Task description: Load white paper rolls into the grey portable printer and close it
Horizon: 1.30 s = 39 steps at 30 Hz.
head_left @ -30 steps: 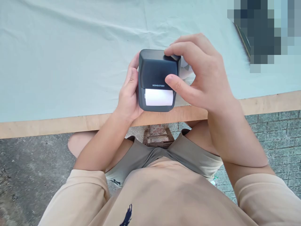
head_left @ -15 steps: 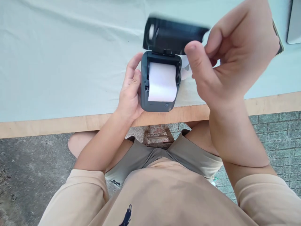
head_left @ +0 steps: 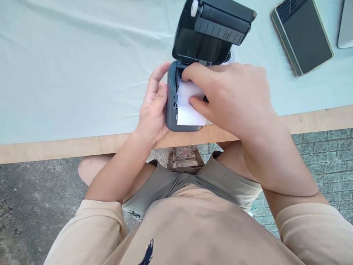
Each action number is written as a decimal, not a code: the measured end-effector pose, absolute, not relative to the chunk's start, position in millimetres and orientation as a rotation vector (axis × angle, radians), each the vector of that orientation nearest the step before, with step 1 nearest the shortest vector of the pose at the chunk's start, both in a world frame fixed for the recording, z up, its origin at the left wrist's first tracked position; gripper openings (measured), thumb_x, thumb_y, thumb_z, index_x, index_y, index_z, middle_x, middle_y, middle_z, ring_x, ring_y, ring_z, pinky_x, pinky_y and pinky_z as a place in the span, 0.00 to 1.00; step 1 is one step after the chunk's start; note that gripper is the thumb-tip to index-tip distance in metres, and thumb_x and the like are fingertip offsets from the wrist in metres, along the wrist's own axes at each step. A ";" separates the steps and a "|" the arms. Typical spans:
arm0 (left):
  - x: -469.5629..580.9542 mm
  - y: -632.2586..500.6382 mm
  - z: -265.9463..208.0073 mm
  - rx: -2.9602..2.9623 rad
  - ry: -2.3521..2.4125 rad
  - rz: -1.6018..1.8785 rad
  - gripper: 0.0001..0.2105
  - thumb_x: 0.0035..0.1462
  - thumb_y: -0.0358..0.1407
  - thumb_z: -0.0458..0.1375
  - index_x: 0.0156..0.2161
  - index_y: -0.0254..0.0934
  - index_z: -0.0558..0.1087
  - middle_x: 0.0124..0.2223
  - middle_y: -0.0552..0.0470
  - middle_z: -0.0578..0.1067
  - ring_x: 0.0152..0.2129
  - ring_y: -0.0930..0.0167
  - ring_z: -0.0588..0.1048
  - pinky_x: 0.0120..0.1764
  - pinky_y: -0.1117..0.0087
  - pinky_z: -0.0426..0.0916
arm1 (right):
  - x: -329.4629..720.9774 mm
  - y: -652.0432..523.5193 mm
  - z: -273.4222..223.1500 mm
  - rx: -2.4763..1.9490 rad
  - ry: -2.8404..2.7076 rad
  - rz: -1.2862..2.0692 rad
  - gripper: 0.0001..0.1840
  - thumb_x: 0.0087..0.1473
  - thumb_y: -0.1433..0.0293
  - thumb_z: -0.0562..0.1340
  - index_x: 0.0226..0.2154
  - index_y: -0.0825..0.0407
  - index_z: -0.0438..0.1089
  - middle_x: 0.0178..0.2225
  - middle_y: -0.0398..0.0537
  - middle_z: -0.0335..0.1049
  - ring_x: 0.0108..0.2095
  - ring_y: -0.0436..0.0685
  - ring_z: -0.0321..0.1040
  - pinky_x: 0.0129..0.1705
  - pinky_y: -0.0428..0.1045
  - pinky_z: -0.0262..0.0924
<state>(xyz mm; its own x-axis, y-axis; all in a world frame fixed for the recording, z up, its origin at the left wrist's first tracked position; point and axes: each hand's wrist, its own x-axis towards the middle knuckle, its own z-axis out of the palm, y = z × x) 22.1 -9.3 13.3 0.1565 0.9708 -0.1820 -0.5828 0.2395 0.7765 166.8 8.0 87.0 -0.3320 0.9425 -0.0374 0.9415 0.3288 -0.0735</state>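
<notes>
A dark grey portable label printer (head_left: 171, 119) is held at the table's front edge, its left side gripped by the fingers and thumb of my left hand (head_left: 152, 112). Its hinged lid (head_left: 189, 42) stands up at the far end, showing a black roller with a white gear. Inside the body lies a white paper roll (head_left: 190, 114), its loose end reaching over the printer's near edge. My right hand (head_left: 234, 94) reaches in from the right, index finger at the far end of the roll and thumb on its top. The other right fingers are hidden.
A pale cloth covers the table (head_left: 82, 73), whose bare wooden edge (head_left: 55, 149) faces me. On the right lies a dark-screened phone-like device (head_left: 306, 36), with part of a grey object (head_left: 346, 29) beyond it. A small round white item (head_left: 228, 57) shows behind the printer.
My right hand has come off the lid and moved down left onto the paper roll. The lid has swung further back. The paper end now hangs nearer the front edge.
</notes>
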 end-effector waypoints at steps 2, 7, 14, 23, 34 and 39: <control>22.0 -9.5 13.9 0.619 0.782 1.215 0.10 0.66 0.39 0.50 0.48 0.48 0.71 0.48 0.56 0.75 0.53 0.69 0.74 0.54 0.69 0.69 | 164.2 8.5 87.3 -1.821 -2.581 0.118 0.14 0.50 0.69 0.61 0.42 0.43 0.68 0.28 0.43 0.73 0.21 0.53 0.61 0.24 0.49 0.37; 19.7 -9.0 14.0 0.614 0.762 1.203 0.10 0.67 0.38 0.50 0.50 0.46 0.70 0.46 0.56 0.75 0.53 0.68 0.73 0.58 0.67 0.67 | 162.1 8.3 93.7 -1.820 -2.514 0.135 0.19 0.47 0.72 0.60 0.44 0.43 0.69 0.34 0.43 0.74 0.25 0.54 0.64 0.25 0.50 0.43; 9.9 2.0 -5.9 0.702 0.769 1.203 0.13 0.66 0.44 0.49 0.54 0.49 0.66 0.53 0.59 0.74 0.64 0.62 0.59 0.66 0.54 0.56 | 207.9 18.3 94.2 -1.226 -1.723 0.751 0.13 0.46 0.70 0.58 0.38 0.46 0.70 0.36 0.43 0.69 0.32 0.52 0.65 0.22 0.47 0.52; 13.7 0.5 -4.2 0.772 0.848 1.239 0.16 0.65 0.48 0.50 0.54 0.49 0.66 0.56 0.56 0.73 0.63 0.62 0.63 0.65 0.53 0.61 | 263.5 36.4 44.7 -1.544 -1.432 0.709 0.13 0.49 0.67 0.59 0.40 0.46 0.60 0.36 0.44 0.63 0.27 0.50 0.67 0.19 0.46 0.60; 13.2 1.5 -1.9 0.719 0.835 1.244 0.14 0.67 0.43 0.48 0.54 0.45 0.65 0.57 0.55 0.72 0.63 0.63 0.63 0.64 0.56 0.62 | 270.4 41.2 39.9 -1.708 -1.944 0.173 0.23 0.47 0.70 0.63 0.48 0.48 0.64 0.46 0.47 0.69 0.47 0.59 0.68 0.51 0.57 0.62; 14.6 -0.6 2.4 0.716 0.873 1.217 0.15 0.66 0.45 0.48 0.55 0.48 0.65 0.58 0.54 0.71 0.62 0.64 0.64 0.62 0.57 0.64 | 237.8 31.1 62.2 -1.592 -2.000 -0.118 0.20 0.51 0.60 0.61 0.45 0.53 0.68 0.44 0.52 0.70 0.48 0.65 0.67 0.51 0.62 0.57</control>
